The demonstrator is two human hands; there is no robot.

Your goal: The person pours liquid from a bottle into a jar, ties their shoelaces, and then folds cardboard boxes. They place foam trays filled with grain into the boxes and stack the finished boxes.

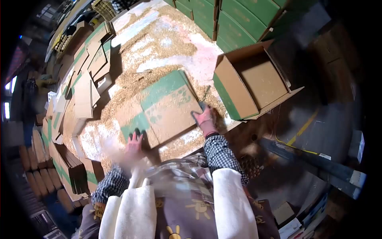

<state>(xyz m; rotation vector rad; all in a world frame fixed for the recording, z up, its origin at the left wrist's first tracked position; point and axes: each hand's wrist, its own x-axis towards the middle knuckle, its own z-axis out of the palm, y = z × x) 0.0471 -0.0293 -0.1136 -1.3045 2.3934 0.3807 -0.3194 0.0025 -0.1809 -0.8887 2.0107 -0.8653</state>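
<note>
A folded cardboard piece [171,109], brown with green bands, lies flat on the sawdust-strewn table [175,47] in front of me. My right hand [205,119], in a pink glove with dark fingertips, grips its right edge, thumb on top and fingers at the edge. At its lower left corner, my left hand [135,145] touches the cardboard with its fingers apart; the back of this hand is blurred. To the right of the cardboard stands an open box [262,77], brown inside with a green outer side.
Stacked flat cardboard [85,93] lies along the table's left side. A box holding upright cardboard sheets [69,167] stands at the lower left. Green boxes [238,24] are stacked at the back right. A metal beam [314,163] is at the right.
</note>
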